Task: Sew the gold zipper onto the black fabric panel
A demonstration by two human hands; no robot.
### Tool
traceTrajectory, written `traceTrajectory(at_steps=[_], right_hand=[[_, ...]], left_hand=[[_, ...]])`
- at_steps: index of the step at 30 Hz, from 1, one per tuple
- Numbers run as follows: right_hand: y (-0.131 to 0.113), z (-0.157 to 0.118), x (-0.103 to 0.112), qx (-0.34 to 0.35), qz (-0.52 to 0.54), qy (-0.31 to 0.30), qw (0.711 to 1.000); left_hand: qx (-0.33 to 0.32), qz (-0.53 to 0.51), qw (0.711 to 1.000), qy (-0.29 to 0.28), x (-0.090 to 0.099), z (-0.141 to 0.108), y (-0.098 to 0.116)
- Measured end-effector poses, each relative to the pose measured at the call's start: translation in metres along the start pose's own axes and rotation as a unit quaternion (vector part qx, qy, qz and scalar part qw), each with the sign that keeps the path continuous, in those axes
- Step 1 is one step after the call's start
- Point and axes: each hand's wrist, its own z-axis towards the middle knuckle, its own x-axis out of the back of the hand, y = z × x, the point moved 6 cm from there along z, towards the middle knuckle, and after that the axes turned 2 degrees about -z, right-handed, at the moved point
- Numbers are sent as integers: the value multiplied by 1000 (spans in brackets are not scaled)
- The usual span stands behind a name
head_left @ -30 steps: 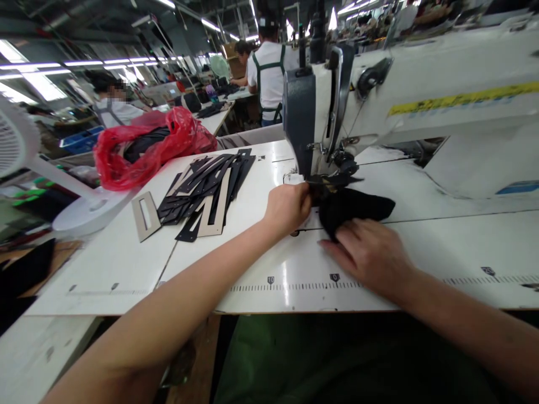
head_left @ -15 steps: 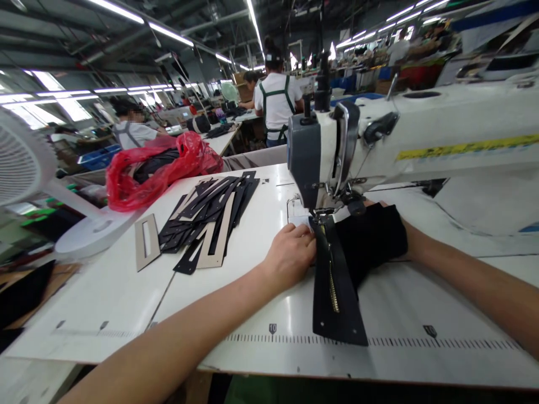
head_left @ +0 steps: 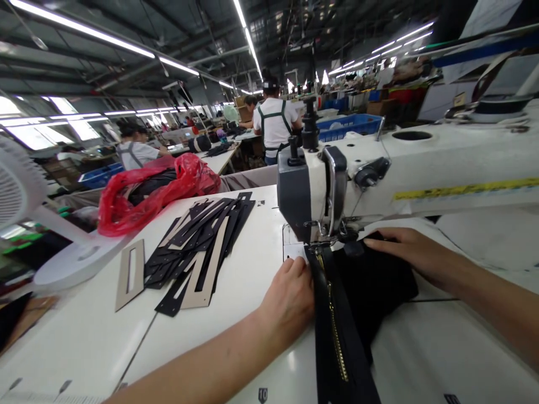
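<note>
Black zippered panel (head_left: pixel 337 328) lay under the sewing head (head_left: pixel 295 196), between both grips, stitching seemingly unfinished | left hand (head_left: pixel 290 297) curled at the panel's edge, right hand (head_left: pixel 404 247) on black cloth (head_left: pixel 383 286); whether either gripped, I couldn't tell | cut frames (head_left: pixel 197 241) waited loose, left of left grip

The cloth (head_left: pixel 387 286) looks matt, the zip (head_left: pixel 336 332) shiny metal, the tabletop (head_left: pixel 251 264) glossy.

the long, flat strip (head_left: pixel 323 359) beside the left hand (head_left: pixel 290 300) is black with gold metal zipper teeth (head_left: pixel 338 349); the soft cloth (head_left: pixel 379 294) at the right hand (head_left: pixel 415 251) is plain black. left of the left hand, slotted flat pieces (head_left: pixel 189 247) mix black and beige. past both hands, the sewing machine (head_left: pixel 438 163) is white and dark grey, banded yellow.
</note>
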Motion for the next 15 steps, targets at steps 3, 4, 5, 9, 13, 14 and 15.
traceTrajectory(at_steps=[3, 4, 5, 9, 13, 14, 15], right_hand=[[4, 2, -2, 21, -36, -7, 999], [4, 3, -1, 35, -61, -3, 998], [3, 2, -1, 49, -83, 1, 995], [1, -9, 0, 2, -28, 21, 999], [-4, -41, -20, -94, 190, -72, 975], [-9, -48, -23, -81, 214, -79, 970], [-14, -55, -23, -61, 217, -72, 972]], left_hand=[[14, -4, 1000, 2, 0, 0, 1], [15, -7, 1000, -1, -1, -1, 1], [14, -11, 1000, -4, -1, -1, 1], [2, -15, 1000, -5, -3, -2, 2], [15, -20, 1000, -4, -5, -1, 0], [20, -21, 1000, -4, -6, -1, 0], [25, -21, 999, -4, -6, -1, 0]])
